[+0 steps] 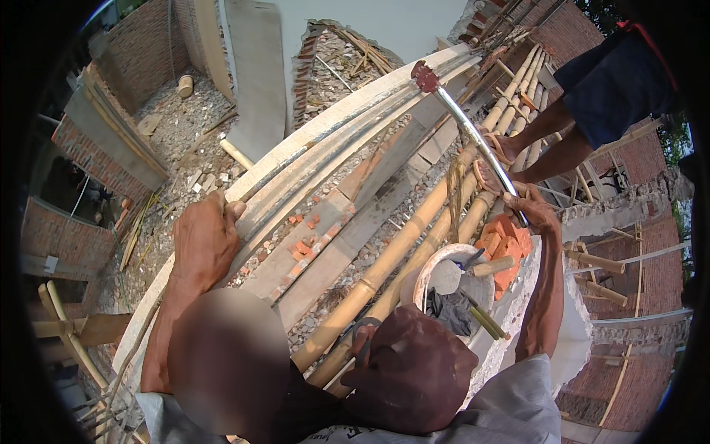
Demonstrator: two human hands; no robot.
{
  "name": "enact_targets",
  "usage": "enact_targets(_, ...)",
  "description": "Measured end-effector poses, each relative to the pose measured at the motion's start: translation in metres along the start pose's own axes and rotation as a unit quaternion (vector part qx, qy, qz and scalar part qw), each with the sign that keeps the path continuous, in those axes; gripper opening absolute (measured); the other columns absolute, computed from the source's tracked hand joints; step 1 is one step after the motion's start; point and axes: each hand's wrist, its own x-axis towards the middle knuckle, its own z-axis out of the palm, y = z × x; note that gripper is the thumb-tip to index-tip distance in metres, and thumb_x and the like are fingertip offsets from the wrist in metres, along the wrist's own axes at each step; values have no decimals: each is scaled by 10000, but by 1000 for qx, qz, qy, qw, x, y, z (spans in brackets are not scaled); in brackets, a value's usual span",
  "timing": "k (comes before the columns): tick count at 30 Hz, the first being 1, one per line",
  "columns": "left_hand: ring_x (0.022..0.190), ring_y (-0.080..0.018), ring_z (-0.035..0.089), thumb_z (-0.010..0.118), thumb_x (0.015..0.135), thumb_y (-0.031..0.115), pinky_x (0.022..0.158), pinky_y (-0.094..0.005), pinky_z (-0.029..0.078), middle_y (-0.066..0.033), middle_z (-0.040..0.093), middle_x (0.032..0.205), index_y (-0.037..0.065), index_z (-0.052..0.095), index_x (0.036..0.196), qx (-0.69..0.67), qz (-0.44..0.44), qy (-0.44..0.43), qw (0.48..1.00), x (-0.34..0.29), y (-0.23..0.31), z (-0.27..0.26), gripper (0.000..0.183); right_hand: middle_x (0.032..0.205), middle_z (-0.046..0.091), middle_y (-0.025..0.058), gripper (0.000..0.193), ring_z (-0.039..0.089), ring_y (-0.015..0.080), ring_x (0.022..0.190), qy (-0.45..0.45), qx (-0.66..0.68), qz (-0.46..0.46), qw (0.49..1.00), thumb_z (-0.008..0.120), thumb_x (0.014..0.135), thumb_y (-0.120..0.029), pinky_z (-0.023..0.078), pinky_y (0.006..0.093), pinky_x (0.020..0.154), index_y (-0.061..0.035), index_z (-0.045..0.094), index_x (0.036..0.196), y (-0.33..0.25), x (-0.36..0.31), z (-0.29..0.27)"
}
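My right hand (534, 209) is closed round the lower end of a hammer-like tool (473, 133) with a long, shiny silver handle. Its dark red, jagged-edged head is up over the far part of a long, curved pale ledge (325, 133); whether the two touch, I cannot tell. At the ledge's left part rests my left hand (207, 235), its fingers curled in and thumb forward. What those fingers hold, if anything, is hidden. Below my right hand stands a white bucket (420, 280) containing a dark plastic bag, a wooden-handled tool and several sticks.
Thick bamboo poles (362, 292) run diagonally beside the ledge. A person's bare legs (551, 152) stand on the poles at upper right. Orange brick pieces (504, 248) lie beside the bucket. Rubble (185, 129) and brick walls (144, 55) are lower down at left.
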Motion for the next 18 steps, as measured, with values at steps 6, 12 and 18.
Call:
enact_targets(6, 599, -248, 538, 617, 911, 211, 602, -424, 422, -151, 499, 607, -78, 588, 808, -296, -174, -252, 905, 18, -21, -14, 307, 570, 496, -30, 355, 413, 49, 407, 23, 36, 20, 999, 664, 923, -390, 295, 205, 357, -79, 588, 771, -1, -4, -5)
enact_targets(12, 608, -295, 558, 647, 891, 195, 630, -430, 440, -171, 560, 638, -74, 618, 775, -188, -69, -86, 976, 6, -15, 3, 295, 540, 464, -42, 377, 371, 32, 404, 2, 17, -29, 999, 659, 921, -397, 270, 194, 356, -74, 601, 736, -2, 2, -16)
enact_targets(18, 645, -392, 560, 671, 862, 169, 654, -453, 447, -224, 616, 729, -31, 658, 796, -89, -93, -78, 989, -1, -5, 3, 211, 540, 473, -40, 446, 377, 32, 403, 28, -42, -58, 997, 679, 888, -471, 274, 211, 363, -88, 565, 690, -19, -3, -20)
